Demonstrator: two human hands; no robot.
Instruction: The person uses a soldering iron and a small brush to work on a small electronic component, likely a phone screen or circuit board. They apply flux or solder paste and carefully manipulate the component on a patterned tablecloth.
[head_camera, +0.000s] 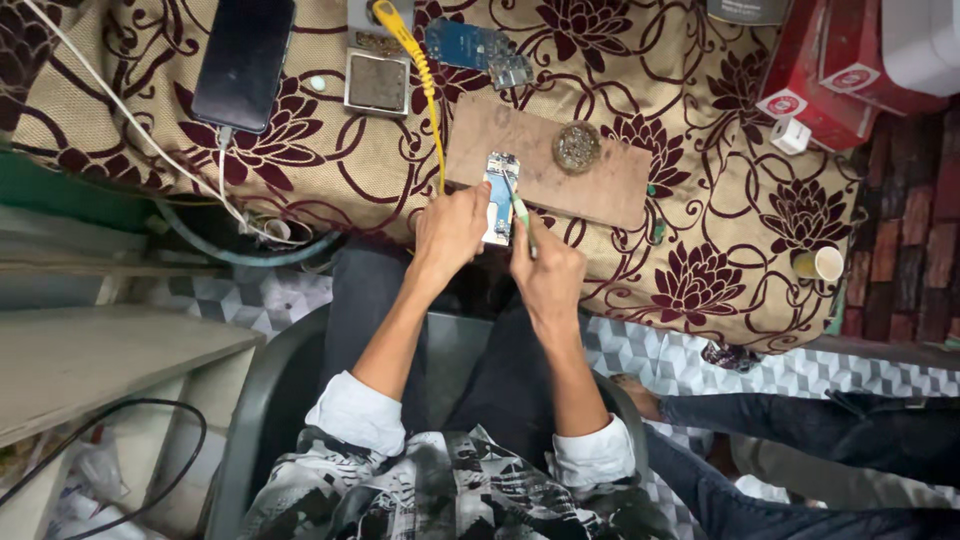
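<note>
A small opened phone board (500, 190), blue and silver, lies at the near edge of a brown wooden board (580, 180). My left hand (450, 228) grips its left side. My right hand (545, 265) holds a thin green-handled tool (519, 208) whose tip touches the phone board. A round tin of brass wool (577, 147) sits further back on the wooden board. A yellow coiled cable (425, 80) runs from the top down to my left hand.
A dark phone (243, 60) on a white cable lies at the top left of the floral cloth (700, 260). A square metal tin (377, 82), a blue circuit board (478, 48), red boxes (830, 75) and a small cup (820, 264) surround the work. Another person's legs (800, 420) are lower right.
</note>
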